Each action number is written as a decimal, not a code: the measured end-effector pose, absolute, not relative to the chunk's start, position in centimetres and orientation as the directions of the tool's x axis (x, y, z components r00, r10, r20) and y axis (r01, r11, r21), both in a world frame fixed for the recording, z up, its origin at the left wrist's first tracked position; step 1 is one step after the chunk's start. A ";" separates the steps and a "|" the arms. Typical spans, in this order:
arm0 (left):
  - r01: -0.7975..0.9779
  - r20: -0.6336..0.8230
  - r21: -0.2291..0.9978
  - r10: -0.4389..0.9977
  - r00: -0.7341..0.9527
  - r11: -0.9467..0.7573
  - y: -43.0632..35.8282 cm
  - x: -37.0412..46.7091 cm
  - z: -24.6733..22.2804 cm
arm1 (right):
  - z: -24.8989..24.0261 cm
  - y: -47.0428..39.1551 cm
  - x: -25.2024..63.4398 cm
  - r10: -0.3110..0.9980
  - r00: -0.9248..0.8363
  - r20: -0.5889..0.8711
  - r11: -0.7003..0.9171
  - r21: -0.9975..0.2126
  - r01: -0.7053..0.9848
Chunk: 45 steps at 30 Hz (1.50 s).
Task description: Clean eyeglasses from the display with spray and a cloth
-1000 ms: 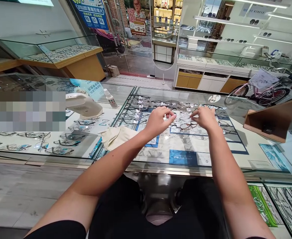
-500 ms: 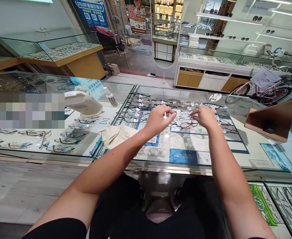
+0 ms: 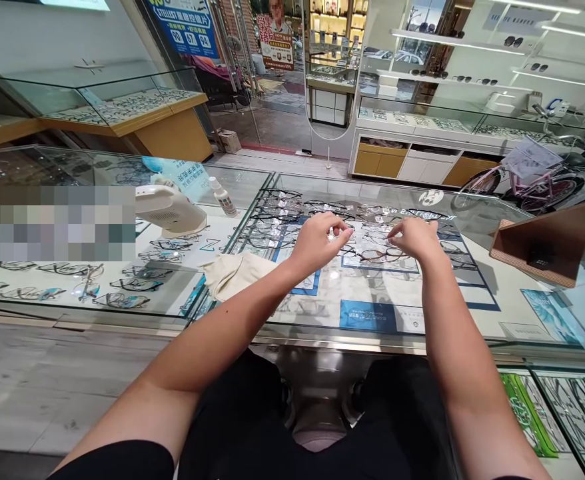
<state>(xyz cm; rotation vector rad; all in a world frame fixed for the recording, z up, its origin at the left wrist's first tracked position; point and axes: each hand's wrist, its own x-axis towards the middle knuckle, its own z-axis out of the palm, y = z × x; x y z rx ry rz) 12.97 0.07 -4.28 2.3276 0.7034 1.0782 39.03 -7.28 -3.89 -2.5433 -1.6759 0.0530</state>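
Note:
My left hand (image 3: pixel 321 241) hovers over the glass counter (image 3: pixel 317 327), thumb and forefinger curled round to meet in a pinch. Opposite it, my right hand (image 3: pixel 415 238) has its fingertips drawn together, pointing left. Whatever either pinch holds is too fine to make out against the lenses behind. Brown-rimmed eyeglasses (image 3: pixel 382 256) show just below the gap between my hands. Several rows of dark-framed eyeglasses (image 3: pixel 277 217) lie around and beyond them. A cream cloth (image 3: pixel 240 273) rests on the counter left of my left forearm.
A white handheld device (image 3: pixel 170 208) and a small white bottle (image 3: pixel 222 197) stand on the left counter. At right is a wooden box-like stand (image 3: pixel 532 257). A blue card (image 3: pixel 367 315) lies near the front edge. Beyond the counter a pink bicycle (image 3: pixel 542 177) is parked.
My right hand has shifted slightly to the right, and its fingers have drawn closer together. My left hand stays almost where it was.

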 end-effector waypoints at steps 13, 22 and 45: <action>0.272 0.534 0.592 0.622 0.573 -0.759 0.2 12.9 -4.3 | -0.7 -9.2 36.9 0.945 0.238 -0.223 -0.273 -0.140 0.952; 0.255 0.537 0.599 0.616 0.576 -0.759 0.2 12.9 -4.3 | -0.9 -9.3 37.3 0.925 0.243 -0.293 -0.291 -0.134 0.947; 0.283 0.524 0.590 0.625 0.578 -0.756 0.1 12.9 -4.4 | -2.3 -8.7 38.3 0.976 0.201 -0.078 -0.212 -0.165 0.963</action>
